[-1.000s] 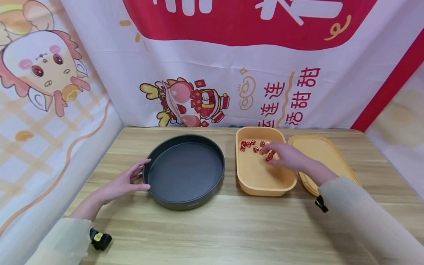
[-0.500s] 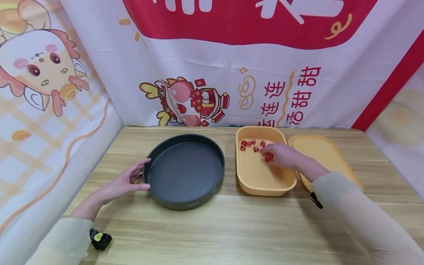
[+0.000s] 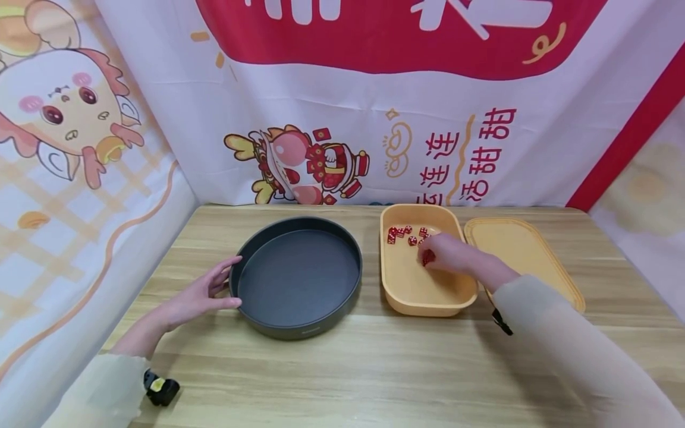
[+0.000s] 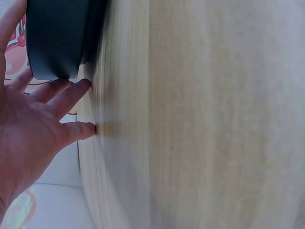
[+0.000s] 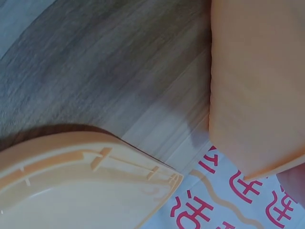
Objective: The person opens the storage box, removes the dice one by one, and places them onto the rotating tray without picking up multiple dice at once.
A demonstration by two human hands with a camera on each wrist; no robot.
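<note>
Toward eight o'clock in the head view, the left sleeve is plain cream, with a chunky black fitting bearing a pale yellow spot; toward four o'clock, the cream right sleeve has a black wrist piece.

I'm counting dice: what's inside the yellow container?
Inside the container: loose red dice toward the far end, more in the right hand's grip. Whatever that hand covers can't be seen.

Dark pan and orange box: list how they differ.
The dark pan is round; the orange box is rectangular with rounded corners. The pan is dark grey, the box pale orange. The box has red dice inside; the pan shows none. Both are open-topped and stand on the table.
</note>
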